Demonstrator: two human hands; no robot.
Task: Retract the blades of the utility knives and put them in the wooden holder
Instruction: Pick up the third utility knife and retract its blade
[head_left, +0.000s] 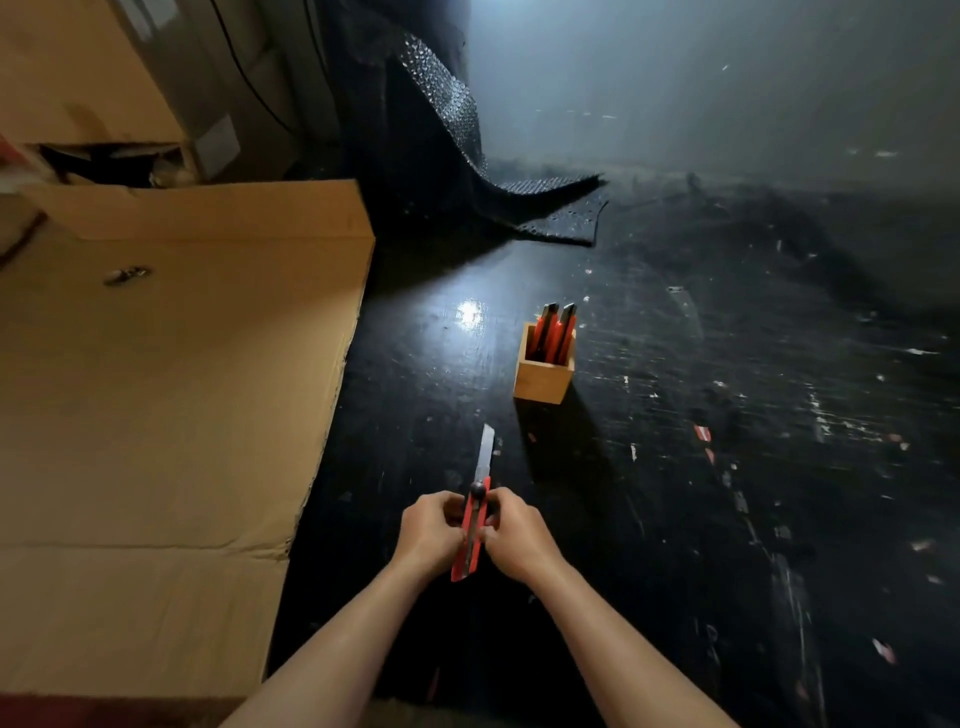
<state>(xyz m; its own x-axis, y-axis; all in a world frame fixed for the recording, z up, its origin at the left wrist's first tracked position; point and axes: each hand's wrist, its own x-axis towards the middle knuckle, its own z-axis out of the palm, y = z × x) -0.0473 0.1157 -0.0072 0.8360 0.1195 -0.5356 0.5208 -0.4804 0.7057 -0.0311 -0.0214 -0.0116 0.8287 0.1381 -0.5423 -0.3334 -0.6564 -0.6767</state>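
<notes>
A: Why are both hands on the one knife?

B: My guess is one steadies while the other works the slider. The left hand (429, 530) is curled around the red body of the utility knife (471, 535) from its 9 o'clock side, and the right hand (514, 538) is closed on it from 3 o'clock, with the fingertips (496, 506) pinching near the black slider knob (477, 488). Which finger presses the knob, I cannot tell.

A: And the blade?

B: The blade (484, 451) is out, long and bare, pointing toward 12 o'clock, away from the body. That seems deliberate: the edge faces nobody's wrist.

A: Where does it go afterwards?

B: Into the wooden holder (543, 371), which stands upright on the black table (727, 415) at about 1 o'clock from the knife tip, near but apart from it. Two red knives (555, 332) already stand in it, leaning toward its far right corner, so the near left part looks free.

A: Anything in the way?

B: Not between knife and holder. A flattened cardboard sheet (171, 374) lies at 9 o'clock, its edge close to the left forearm. Dark bubble wrap (441, 119) hangs down at 12 o'clock, well behind the holder. Small scraps of debris dot the table at 3 o'clock; they are clear of the path.
</notes>
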